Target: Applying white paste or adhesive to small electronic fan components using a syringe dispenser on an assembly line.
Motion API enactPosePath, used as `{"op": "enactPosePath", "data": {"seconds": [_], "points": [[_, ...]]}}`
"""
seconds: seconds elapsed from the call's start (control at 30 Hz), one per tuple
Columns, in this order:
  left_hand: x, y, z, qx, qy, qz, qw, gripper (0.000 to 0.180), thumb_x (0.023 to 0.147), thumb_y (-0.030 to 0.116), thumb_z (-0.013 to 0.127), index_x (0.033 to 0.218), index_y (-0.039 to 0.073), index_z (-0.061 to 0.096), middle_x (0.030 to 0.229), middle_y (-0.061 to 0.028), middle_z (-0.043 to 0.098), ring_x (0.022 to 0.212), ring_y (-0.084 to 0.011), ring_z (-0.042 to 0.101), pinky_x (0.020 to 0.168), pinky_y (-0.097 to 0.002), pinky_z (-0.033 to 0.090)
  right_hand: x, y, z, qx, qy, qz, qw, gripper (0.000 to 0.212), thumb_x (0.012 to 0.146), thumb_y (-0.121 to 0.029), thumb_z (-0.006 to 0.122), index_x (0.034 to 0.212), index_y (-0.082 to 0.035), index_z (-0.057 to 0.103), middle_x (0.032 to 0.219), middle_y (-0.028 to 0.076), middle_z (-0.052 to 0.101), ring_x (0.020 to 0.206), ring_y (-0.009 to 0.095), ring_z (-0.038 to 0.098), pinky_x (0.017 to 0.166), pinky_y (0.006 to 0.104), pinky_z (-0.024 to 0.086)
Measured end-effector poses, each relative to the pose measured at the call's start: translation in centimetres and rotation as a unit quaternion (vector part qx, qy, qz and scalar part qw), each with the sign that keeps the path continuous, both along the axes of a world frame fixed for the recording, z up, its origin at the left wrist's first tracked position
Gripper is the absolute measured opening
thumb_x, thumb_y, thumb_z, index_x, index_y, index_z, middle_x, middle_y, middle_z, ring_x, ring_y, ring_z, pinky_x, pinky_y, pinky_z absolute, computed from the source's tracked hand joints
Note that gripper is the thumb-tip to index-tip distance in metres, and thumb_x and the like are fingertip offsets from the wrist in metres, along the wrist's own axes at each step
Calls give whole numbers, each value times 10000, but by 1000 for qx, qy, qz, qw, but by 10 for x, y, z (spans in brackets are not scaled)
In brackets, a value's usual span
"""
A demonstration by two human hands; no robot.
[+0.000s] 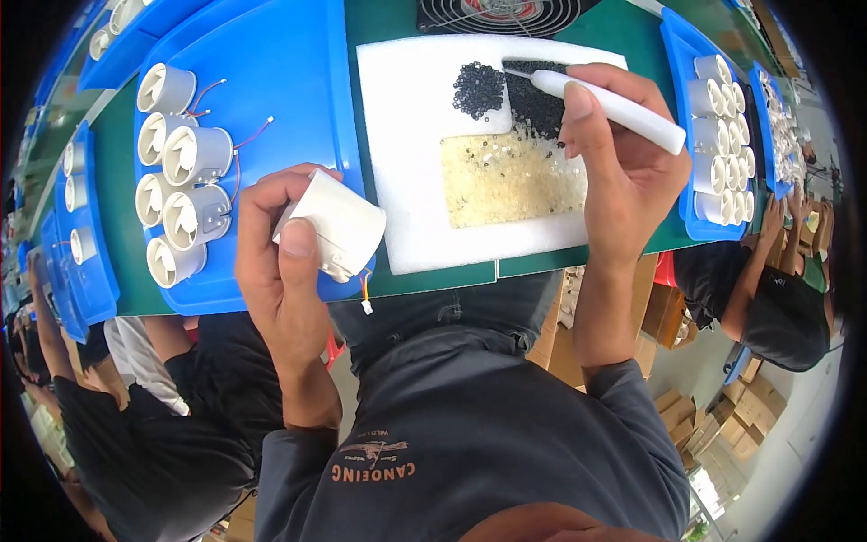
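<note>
My left hand (282, 262) is closed around a white cylindrical housing (341, 221), held tilted over the front edge of the bench. A short cable with a small white plug hangs below the housing. My right hand (637, 176) grips a white pen-shaped tool (623, 113) with a thin tip, pointing left. That tip is over small black rings (535, 107) in a recess of a white foam board (406, 172). A loose pile of black rings (479, 90) lies on the foam to the left. Nearer me, small translucent pale rings (515, 190) fill another recess.
On the left a blue tray (289, 81) carries several white housings (194, 155) with cables. Another blue tray (673, 54) of white housings stands at the right. A fan with a wire guard (501, 14) sits behind the foam. Other people work on both sides of the green bench (384, 59).
</note>
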State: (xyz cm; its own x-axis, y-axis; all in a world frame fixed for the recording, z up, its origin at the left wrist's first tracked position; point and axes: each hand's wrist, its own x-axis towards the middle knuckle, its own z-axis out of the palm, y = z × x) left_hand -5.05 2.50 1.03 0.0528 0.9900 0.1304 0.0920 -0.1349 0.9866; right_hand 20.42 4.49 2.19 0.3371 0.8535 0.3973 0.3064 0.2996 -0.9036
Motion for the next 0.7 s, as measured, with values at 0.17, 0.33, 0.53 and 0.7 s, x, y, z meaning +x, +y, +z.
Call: {"op": "enactPosePath", "data": {"seconds": [0.17,0.33,0.53,0.7], "points": [[-1,-1,2,4,53,-4,999,431,1063,375,427,1132,-33,547,1152,-179,648,981,-161,601,864,-267,461,-1,0,-6,0,-8,14,1000,140,906,-34,741,1024,35,711,908,47,698,762,68,626,659,199,507],[-1,1,-3,12,6,-4,1000,376,1033,352,534,1132,-10,557,1150,-142,624,990,-174,598,859,-285,481,4,-7,-8,20,34,33,999,147,930,-58,719,1036,42,704,905,42,694,723,48,590,607,192,467],[2,3,-1,12,-4,-1,1000,366,1033,338,524,1127,-15,556,1136,-160,631,991,-184,604,861,-290,482,1,-30,-5,-54,65,55,995,142,906,8,699,1037,61,704,937,70,703,724,53,584,620,181,437],[-1,1,-3,29,49,-3,998,419,1053,357,428,1144,-35,544,1155,-206,648,991,-182,620,865,-285,474,1,-38,-7,-65,9,58,996,151,852,40,731,1002,50,714,932,74,713,720,51,585,619,189,441]]}}
